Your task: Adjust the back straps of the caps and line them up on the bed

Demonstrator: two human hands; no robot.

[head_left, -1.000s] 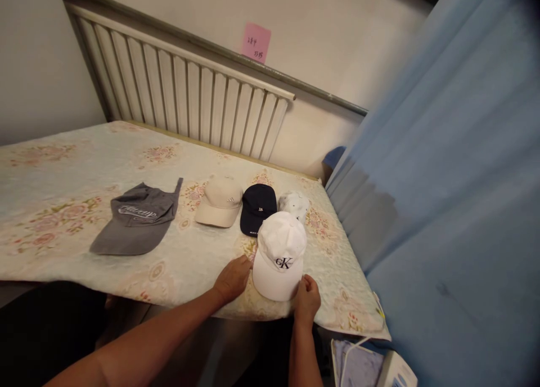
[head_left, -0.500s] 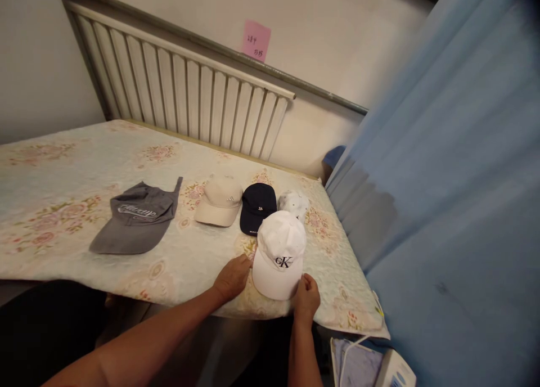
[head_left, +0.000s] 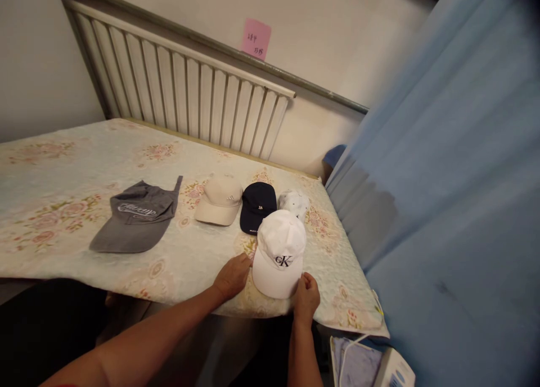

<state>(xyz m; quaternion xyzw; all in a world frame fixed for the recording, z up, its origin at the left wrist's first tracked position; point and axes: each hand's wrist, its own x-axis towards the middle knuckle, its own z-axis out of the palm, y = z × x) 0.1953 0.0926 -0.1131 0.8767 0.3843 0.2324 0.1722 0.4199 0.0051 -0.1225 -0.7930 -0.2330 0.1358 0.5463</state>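
A white cap (head_left: 279, 252) with a black CK logo lies near the front edge of a floral-covered table (head_left: 71, 167). My left hand (head_left: 232, 277) rests at the left side of its brim, fingers curled against it. My right hand (head_left: 306, 298) pinches the brim's front right edge. Behind the white cap lie a navy cap (head_left: 257, 206), a beige cap (head_left: 218, 199) and a small white patterned cap (head_left: 294, 202). A grey cap (head_left: 137, 218) lies flattened further left.
A white radiator (head_left: 189, 103) runs along the wall behind the table, with a pink note (head_left: 255, 39) above it. A blue curtain (head_left: 447, 179) hangs at the right. A white device (head_left: 392, 370) sits low at the bottom right.
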